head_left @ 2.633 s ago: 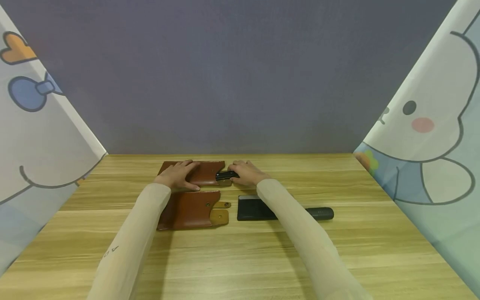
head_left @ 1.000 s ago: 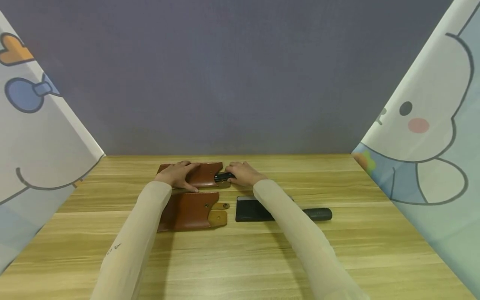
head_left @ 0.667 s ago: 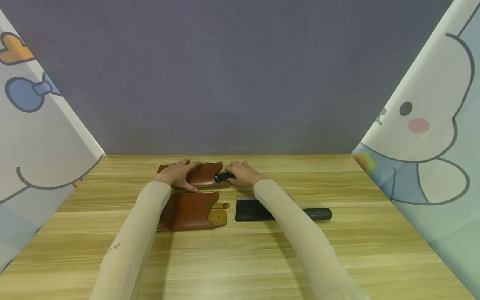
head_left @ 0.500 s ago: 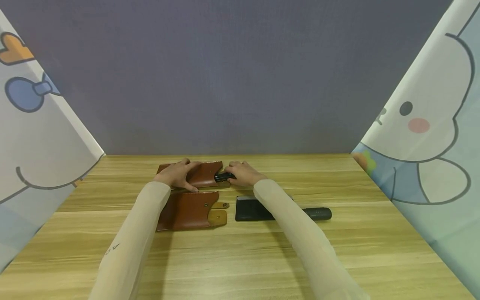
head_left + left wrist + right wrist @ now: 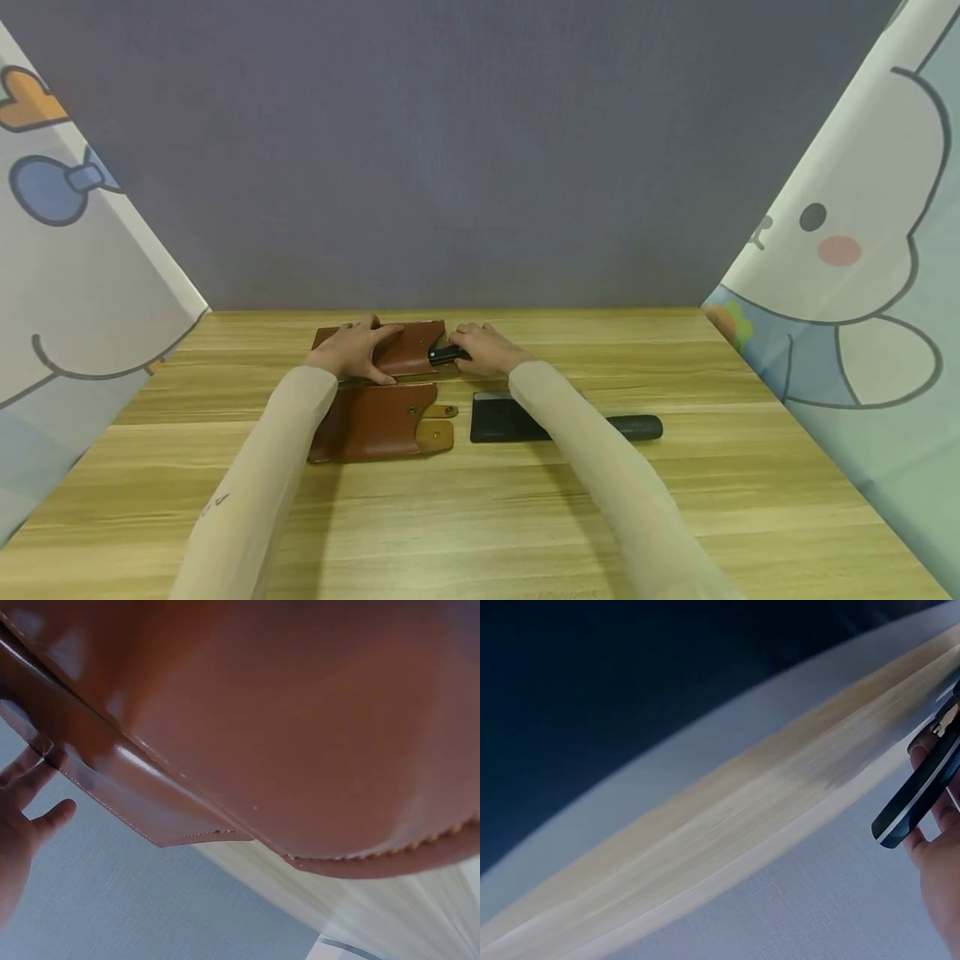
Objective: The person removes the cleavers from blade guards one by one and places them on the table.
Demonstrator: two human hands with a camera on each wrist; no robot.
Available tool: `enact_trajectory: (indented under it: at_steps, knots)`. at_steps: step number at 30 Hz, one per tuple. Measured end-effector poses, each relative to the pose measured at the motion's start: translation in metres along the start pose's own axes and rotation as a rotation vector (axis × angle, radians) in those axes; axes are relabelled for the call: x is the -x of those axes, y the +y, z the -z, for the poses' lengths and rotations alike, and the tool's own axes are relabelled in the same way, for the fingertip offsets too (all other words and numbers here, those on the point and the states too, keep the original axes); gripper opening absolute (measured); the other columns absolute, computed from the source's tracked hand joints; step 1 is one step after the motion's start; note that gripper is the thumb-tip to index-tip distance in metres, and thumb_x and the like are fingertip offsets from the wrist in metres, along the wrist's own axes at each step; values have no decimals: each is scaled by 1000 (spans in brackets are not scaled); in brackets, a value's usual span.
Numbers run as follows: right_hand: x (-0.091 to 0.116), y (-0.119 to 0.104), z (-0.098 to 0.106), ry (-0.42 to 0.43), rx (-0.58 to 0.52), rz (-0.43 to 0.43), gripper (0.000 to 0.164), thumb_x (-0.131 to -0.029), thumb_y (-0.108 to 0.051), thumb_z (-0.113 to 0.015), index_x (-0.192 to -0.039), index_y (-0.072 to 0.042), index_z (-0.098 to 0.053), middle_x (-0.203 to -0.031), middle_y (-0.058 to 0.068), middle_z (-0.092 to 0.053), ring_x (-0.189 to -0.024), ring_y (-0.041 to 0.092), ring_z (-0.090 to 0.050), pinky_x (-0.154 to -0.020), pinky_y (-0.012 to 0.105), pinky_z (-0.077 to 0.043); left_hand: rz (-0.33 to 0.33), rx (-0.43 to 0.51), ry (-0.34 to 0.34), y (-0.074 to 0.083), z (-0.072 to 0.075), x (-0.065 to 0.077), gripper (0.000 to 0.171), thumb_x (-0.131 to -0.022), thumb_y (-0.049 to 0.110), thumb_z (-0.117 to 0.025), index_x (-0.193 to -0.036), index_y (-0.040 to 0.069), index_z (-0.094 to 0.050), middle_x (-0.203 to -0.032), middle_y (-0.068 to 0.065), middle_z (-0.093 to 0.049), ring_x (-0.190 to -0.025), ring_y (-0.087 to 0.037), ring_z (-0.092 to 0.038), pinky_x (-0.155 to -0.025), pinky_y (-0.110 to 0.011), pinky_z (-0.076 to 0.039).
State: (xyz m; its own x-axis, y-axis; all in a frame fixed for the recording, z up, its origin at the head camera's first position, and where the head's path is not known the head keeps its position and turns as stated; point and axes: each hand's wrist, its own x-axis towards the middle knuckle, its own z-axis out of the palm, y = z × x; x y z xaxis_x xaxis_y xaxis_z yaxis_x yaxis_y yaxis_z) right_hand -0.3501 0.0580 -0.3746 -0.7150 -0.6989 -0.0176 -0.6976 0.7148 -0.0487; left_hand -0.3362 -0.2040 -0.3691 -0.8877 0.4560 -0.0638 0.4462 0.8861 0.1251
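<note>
In the head view my left hand [image 5: 351,350] lies with fingers spread over the brown leather sheath [image 5: 408,346] at the back of the table. Its thumb reaches past the near edge. From the sheath's right end sticks a black knife handle [image 5: 444,355], which my right hand [image 5: 489,348] grips. The right wrist view shows that handle [image 5: 915,799], with a silver strip along it, in the fingers. Whatever part of the knife lies inside the sheath is hidden. A second leather sheath [image 5: 378,423], flaps unfastened, fills most of the left wrist view.
A cleaver with a wide black blade [image 5: 504,421] and black handle [image 5: 636,427] lies in front, partly under my right forearm. Behind the wooden table [image 5: 465,533] stands a grey partition [image 5: 465,158]. Printed cartoon panels [image 5: 840,333] flank both sides.
The back sheath has turned slightly, so its flap below the knife handle shows less. My left hand has shifted a little left; the right hand keeps its grip.
</note>
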Motion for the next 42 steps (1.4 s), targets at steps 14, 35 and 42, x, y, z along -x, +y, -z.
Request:
enact_trajectory:
  at_steps: [14,35,42]
  knots:
    - [4,1,1,35,-89,38,37,-91,-26,-55,-125,-12,-51,-124,7,-52,-119,25,-46,-104,54,-31,-42,-44,65,-1,1,2,103,-60,62,-73,-144,23,-30,-127,-17,-37,-113,-34,-49,-101,-63,-24]
    - [14,-2,5,133,-144,83,30,-90,-23,-56,-118,-11,-55,-115,5,-54,-110,22,-50,-97,54,-37,-71,-63,74,5,13,12,105,-59,63,-73,-145,23,-27,-139,-23,-32,-126,-46,-34,-101,-63,-25]
    - [17,0,6,144,-143,91,28,-91,-23,-56,-116,-12,-55,-114,4,-55,-104,20,-51,-93,49,-40,-105,-76,107,6,14,13,102,-61,63,-73,-144,21,-30,-138,-19,-35,-125,-43,-34,-100,-63,-26]
